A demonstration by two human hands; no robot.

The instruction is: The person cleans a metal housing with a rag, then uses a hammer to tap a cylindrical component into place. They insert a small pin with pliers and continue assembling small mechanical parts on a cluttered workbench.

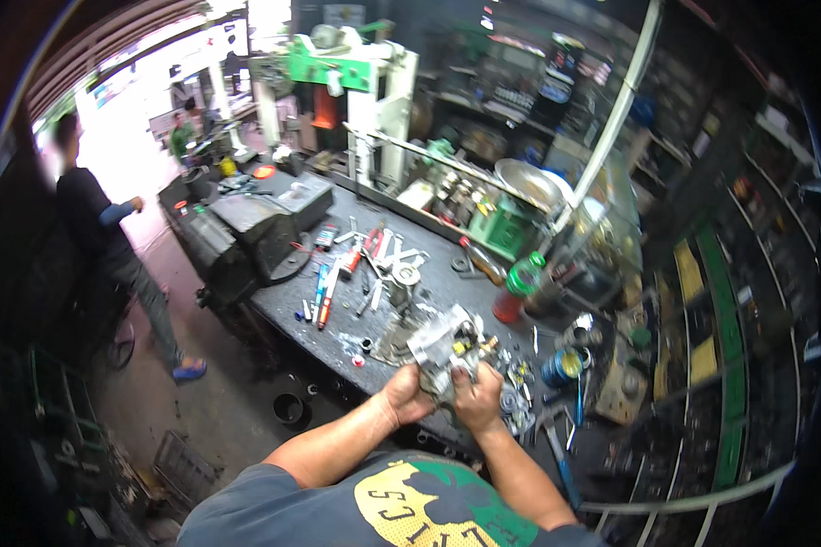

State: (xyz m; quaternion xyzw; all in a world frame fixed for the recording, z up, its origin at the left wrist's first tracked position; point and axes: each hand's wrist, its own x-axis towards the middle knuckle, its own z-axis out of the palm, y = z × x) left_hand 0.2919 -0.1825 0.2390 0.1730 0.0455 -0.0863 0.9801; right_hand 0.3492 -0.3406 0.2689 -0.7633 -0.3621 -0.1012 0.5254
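Note:
Both of my hands grip a silvery cast-metal machine part [442, 346] above the near edge of the dark workbench [337, 342]. My left hand [408, 397] is closed around its lower left side. At the lower right, my right hand [477, 399] holds it with the thumb on top. The casting has an uneven outline and a small yellow spot; its exact kind is hard to make out. Small loose metal parts [517, 392] lie just right of my right hand. Several wrenches [394, 253] and red and blue tubes [327, 296] lie beyond the casting. The fingers underneath are hidden.
A large bench vise [265, 232] sits on the left of the bench. At right stand a red bottle with green cap [518, 290] and a blue can [561, 367], near a hammer [558, 456]. A person [100, 214] walks at far left. Behind the bench rises a green-and-white press [337, 68].

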